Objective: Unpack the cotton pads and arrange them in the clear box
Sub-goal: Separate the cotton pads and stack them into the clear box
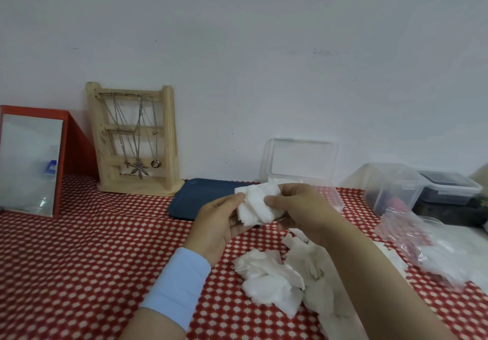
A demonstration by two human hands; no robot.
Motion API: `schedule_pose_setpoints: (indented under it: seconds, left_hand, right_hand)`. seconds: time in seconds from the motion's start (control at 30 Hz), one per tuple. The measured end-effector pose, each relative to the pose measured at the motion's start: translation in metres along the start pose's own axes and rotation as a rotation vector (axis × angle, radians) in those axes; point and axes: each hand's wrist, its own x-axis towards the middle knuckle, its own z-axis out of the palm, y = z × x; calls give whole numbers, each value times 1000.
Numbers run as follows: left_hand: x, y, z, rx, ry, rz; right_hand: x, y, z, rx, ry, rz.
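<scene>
Red dotted tablecloth (79,247) is running under everything. I'm pinching a fanned stack of cotton pads (257,205) between both hands, left hand (219,223) holding its left edge, right hand (298,210) clamping the right edge. Clear box (327,197) is sitting just beyond the stack, lid up, partly behind my right hand, so right looks nearer. Loose pads (272,279) are lying below my wrists.

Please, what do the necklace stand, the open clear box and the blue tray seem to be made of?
Necklace stand: pale unpainted wood, matte; the grain shows.
Clear box: transparent rigid plastic, glossy; the wall shows through its raised lid.
Blue tray: probably plastic, smooth dark navy with a soft sheen; coated metal cannot be excluded.
</scene>
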Motion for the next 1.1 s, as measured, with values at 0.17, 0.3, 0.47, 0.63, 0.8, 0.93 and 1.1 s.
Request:
schedule_pose_setpoints:
  seconds: [0.17, 0.3, 0.47, 0.63, 0.8, 0.93, 1.1]
  left_hand:
    - [0, -3, -3, 33, 53, -15]
    - [-2, -2, 0, -35, -26, -42]
    - [-4, -2, 7, -89, -34, -63]
    - [-5, 0, 9, -158, -12, -90]
    - [-6, 3, 8, -125, -14, -84]
    - [-5, 0, 6, -132, 12, -113]
    - [-5, 1, 1, -170, 1, -114]
  right_hand:
    - [0, -4, -5, 15, 4, -8]
    - [-5, -7, 1, -9, -48, -15]
    - [-2, -5, 7, -191, 130, -47]
    - [-1, -4, 11, -272, 200, -106]
    - [-4, -3, 17, -492, 326, -227]
    - [-7, -5, 21, -776, 319, -442]
    - [-11, -4, 26, -765, 182, -426]
